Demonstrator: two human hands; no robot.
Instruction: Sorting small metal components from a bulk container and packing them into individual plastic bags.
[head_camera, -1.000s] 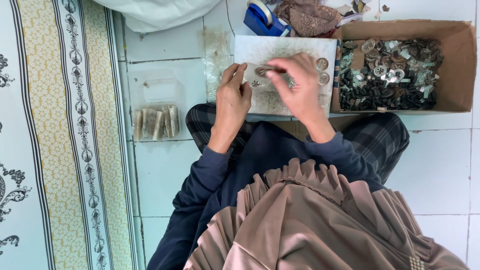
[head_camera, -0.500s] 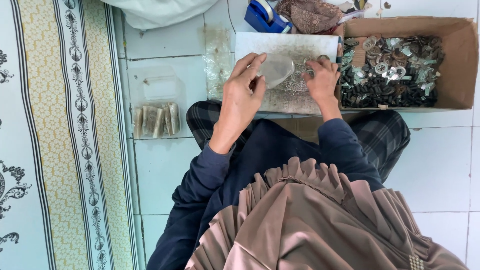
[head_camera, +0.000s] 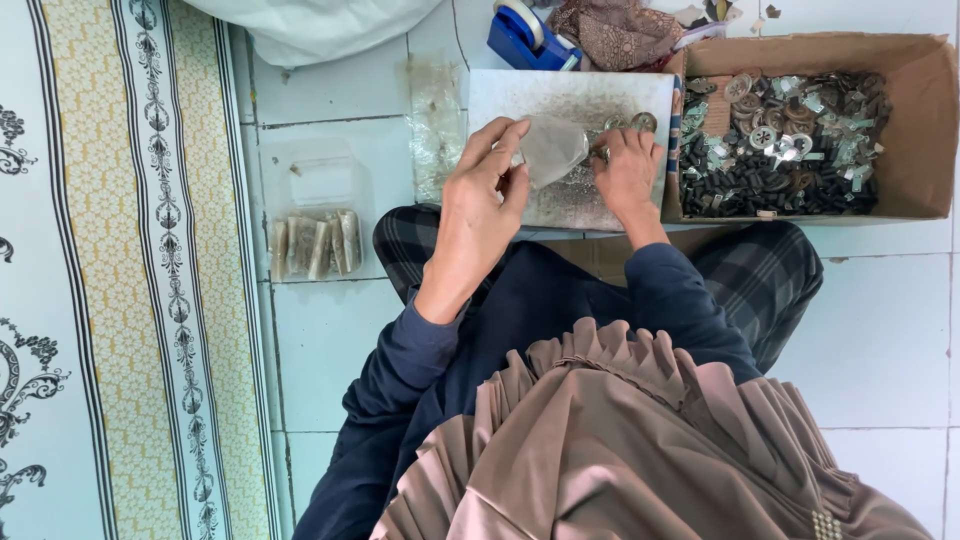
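Left hand (head_camera: 480, 195): fingers pinched on the edge of a small clear plastic bag (head_camera: 552, 150), held just above the grey board (head_camera: 520, 95).

Right hand (head_camera: 628, 170): fingers curled down on the board, at 3 o'clock of the bag and touching its far edge; whether they grip a part underneath cannot be told, as the knuckles hide the tips.

Grey board: flat, speckled, lying on the tiled floor (head_camera: 340, 330) at 12 o'clock of the person's knees. Two round metal pieces (head_camera: 632, 122) sit on it just beyond the right hand.

Cardboard box (head_camera: 915, 130): open, at 3 o'clock of the board and touching its side; holds a heap of dark small parts and silvery round pieces (head_camera: 780, 140).

Blue tape dispenser (head_camera: 528, 32): at 12 o'clock of the board, beside a crumpled brown cloth (head_camera: 615, 30).

Clear bag of filled packets (head_camera: 318, 240): on the floor at 9 o'clock of the left hand, well apart.

Loose clear plastic (head_camera: 438, 125): lying between that bag and the board.

Patterned mat (head_camera: 110, 270): along the far 9 o'clock edge.

White sack (head_camera: 320, 25): at 11 o'clock.
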